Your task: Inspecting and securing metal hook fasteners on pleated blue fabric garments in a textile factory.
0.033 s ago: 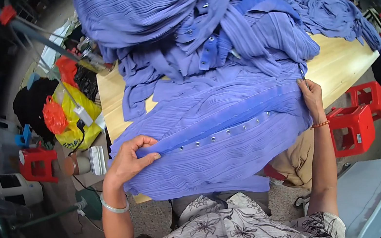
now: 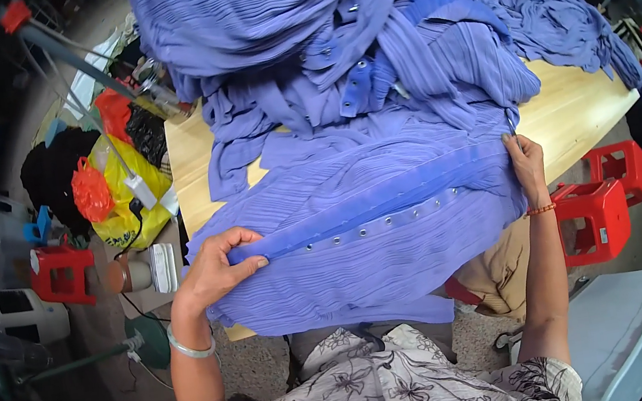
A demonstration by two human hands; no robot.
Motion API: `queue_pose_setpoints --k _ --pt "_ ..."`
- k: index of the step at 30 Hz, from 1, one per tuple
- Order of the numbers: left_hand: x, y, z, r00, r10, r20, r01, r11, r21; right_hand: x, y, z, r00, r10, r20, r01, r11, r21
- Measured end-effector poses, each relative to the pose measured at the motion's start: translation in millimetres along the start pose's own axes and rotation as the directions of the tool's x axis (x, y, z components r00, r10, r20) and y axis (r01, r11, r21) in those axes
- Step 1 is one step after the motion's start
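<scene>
A periwinkle-blue pleated garment [image 2: 333,282] lies spread across the near side of the table. Along it runs a smooth band [image 2: 371,201], folded lengthwise, with a row of metal snaps or eyelets beneath its edge. My left hand [image 2: 223,266] pinches the band's left end between thumb and fingers. At the far right end of the garment, my right hand [image 2: 526,157] is closed on its edge. A thin dark tool [image 2: 510,122], its kind unclear, sticks up from the right fingers. The band stretches fairly straight between both hands.
A tall heap of similar blue garments [image 2: 252,20] stands behind, with more blue clothing [image 2: 558,7] at far right on the wooden table [image 2: 589,106]. Red stools [image 2: 594,222] flank the right side, another red stool [image 2: 64,274] the left. A yellow bag [image 2: 126,200] and a metal pole [image 2: 71,55] are left.
</scene>
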State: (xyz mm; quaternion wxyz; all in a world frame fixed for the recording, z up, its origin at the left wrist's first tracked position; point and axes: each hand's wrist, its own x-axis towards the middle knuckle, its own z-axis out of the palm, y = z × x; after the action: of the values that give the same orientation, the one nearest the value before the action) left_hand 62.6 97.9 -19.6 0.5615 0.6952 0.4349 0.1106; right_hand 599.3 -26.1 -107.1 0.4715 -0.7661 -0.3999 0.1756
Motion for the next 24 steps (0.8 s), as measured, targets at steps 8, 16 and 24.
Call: queue_pose_setpoints --k 8,16,24 --pt "-5 -29 -39 0.999 -0.035 0.009 0.035 0.999 0.02 2 0 1 1.0 -0.009 -0.014 0.008 0.997 -0.082" --pt "-4 -66 -65 0.994 -0.05 0.101 0.076 0.959 -0.274 5 4 -2 0.999 -0.033 -0.009 0.031 0.989 -0.146" --pt "-7 -84 -67 1.0 0.016 0.023 -0.007 0.939 -0.343 9 15 -3 0.999 -0.049 -0.005 0.048 0.986 -0.157"
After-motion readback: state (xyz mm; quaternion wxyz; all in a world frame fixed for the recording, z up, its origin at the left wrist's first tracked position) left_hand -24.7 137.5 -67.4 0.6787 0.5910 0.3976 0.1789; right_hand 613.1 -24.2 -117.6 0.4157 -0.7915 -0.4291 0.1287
